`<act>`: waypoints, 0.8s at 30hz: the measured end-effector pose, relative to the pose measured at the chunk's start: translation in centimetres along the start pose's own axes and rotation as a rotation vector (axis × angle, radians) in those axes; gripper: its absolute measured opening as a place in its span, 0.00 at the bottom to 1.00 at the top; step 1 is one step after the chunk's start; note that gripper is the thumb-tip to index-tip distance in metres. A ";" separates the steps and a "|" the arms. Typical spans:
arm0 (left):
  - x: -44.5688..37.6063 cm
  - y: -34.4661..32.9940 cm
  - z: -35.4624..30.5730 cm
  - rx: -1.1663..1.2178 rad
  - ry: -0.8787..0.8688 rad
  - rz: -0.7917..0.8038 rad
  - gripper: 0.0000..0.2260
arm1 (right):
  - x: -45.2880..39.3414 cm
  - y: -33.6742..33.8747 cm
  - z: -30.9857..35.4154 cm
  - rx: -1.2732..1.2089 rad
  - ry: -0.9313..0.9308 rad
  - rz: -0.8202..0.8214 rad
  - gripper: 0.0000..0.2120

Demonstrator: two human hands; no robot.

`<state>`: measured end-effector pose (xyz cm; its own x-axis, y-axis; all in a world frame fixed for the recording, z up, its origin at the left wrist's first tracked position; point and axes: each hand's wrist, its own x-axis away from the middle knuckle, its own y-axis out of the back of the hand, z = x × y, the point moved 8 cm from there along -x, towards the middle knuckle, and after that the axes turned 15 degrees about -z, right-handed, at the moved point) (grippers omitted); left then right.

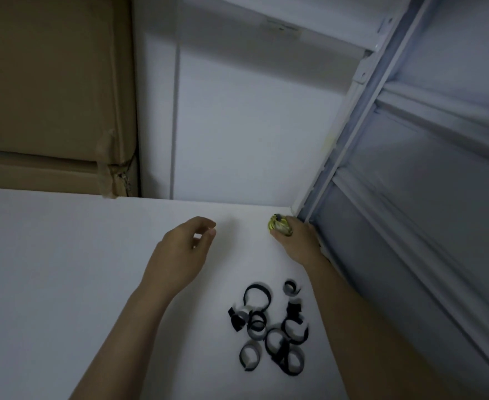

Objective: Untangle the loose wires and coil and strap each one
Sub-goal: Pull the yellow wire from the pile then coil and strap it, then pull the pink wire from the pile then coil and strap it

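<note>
- the coil (279, 228) is a small yellow-green bundle of wire with a dark band across it, at the far right corner of the desk (64, 255), just beside the grey rack (410, 197).
- it looks light and springy; wound this tight it would likely keep its shape while banded, yet loops could slip out if squeezed from the ends. best taken across the middle, over the band, with fingers on opposite sides.
- the wire sheath looks smooth, so a firm pinch would be wiser than a loose one.
- the right hand (298, 243) holds the coil, fingers curled round it and thumb under its near side; whether the coil touches the desk i cannot tell.
- the left hand (182, 249) hovers over the desk, well apart from the coil, fingers loosely curled with thumb and forefinger near each other, holding nothing.
- the straps (272, 327), a pile of black hook-and-loop rings, lie on the desk nearer the person, between the two forearms, touching and overlapping each other.
- no loose or tangled wires are in view, so this coil seems done and being set aside; how many remain cannot be judged.
- beyond the desk stand a white wall (252, 125) and cardboard boxes (50, 96) at far left.
</note>
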<state>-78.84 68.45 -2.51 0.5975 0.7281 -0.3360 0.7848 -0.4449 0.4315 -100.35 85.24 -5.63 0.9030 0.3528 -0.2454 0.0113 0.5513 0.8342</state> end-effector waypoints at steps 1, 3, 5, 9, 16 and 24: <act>0.0 0.0 0.1 0.002 0.003 -0.002 0.08 | 0.0 -0.3 -0.2 -0.006 -0.020 0.025 0.26; -0.1 0.0 0.3 0.002 0.004 -0.009 0.08 | 0.4 -0.2 -0.2 -0.029 -0.047 0.022 0.34; -0.2 0.2 0.3 -0.038 -0.020 -0.027 0.09 | 1.1 1.1 0.4 -0.028 0.003 -0.104 0.31; -0.1 1.3 0.2 -0.188 -0.091 -0.161 0.11 | 4.0 3.9 3.0 -0.086 0.211 -0.295 0.15; 1.9 7.3 1.9 -0.590 -0.048 -0.189 0.11 | 9.3 1.9 11.6 -0.006 0.612 -0.064 0.14; 8.3 25.5 6.0 -0.993 0.170 -0.262 0.14 | 19.9 -3.3 26.3 -0.111 0.778 0.124 0.16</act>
<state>-52.88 60.04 0.65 0.3364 0.8380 -0.4297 0.3523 0.3111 0.8827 -71.11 70.59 -0.28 0.3347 0.8208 -0.4628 -0.1499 0.5313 0.8338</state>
